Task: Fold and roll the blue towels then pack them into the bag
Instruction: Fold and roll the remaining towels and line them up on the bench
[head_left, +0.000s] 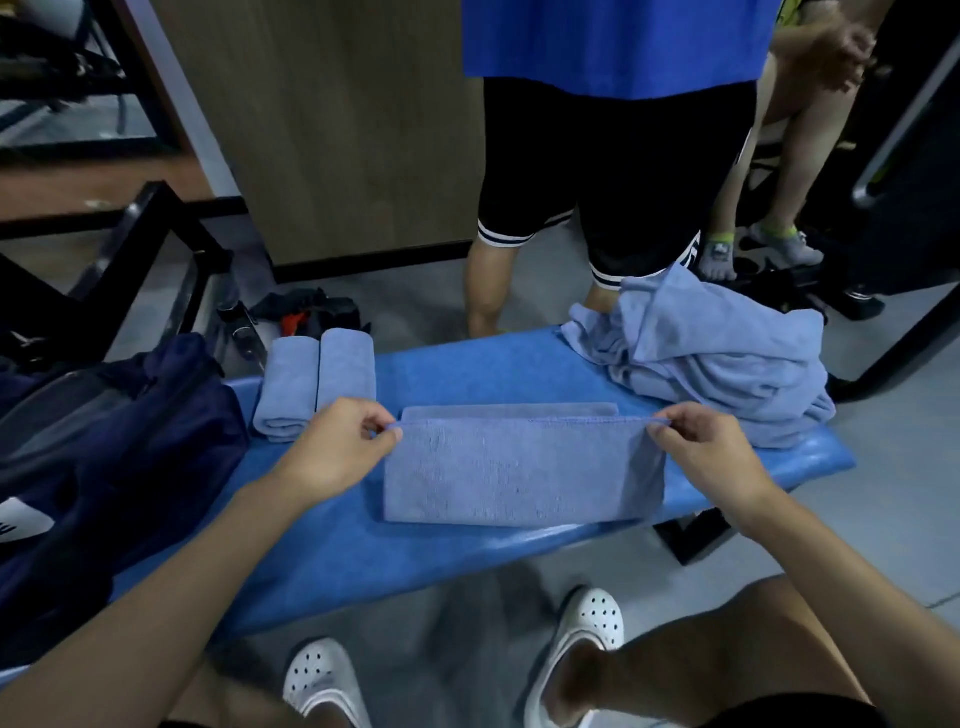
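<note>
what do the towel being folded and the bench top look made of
Folded towel: likely microfibre or fine terry, matte, with a short nap and a stitched hem. Bench top: probably vinyl over padding, smooth, with light glare and rounded edges; moulded plastic is possible.

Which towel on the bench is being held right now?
The flat folded towel in the middle of the bench: left hand and right hand pinch its far corners. The two rolled towels and the loose pile lie to either side, not held.

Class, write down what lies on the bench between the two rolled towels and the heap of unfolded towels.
In the head view, the half-folded towel, pinched at its far corners by the left hand and right hand; beyond it, bare bench.
</note>
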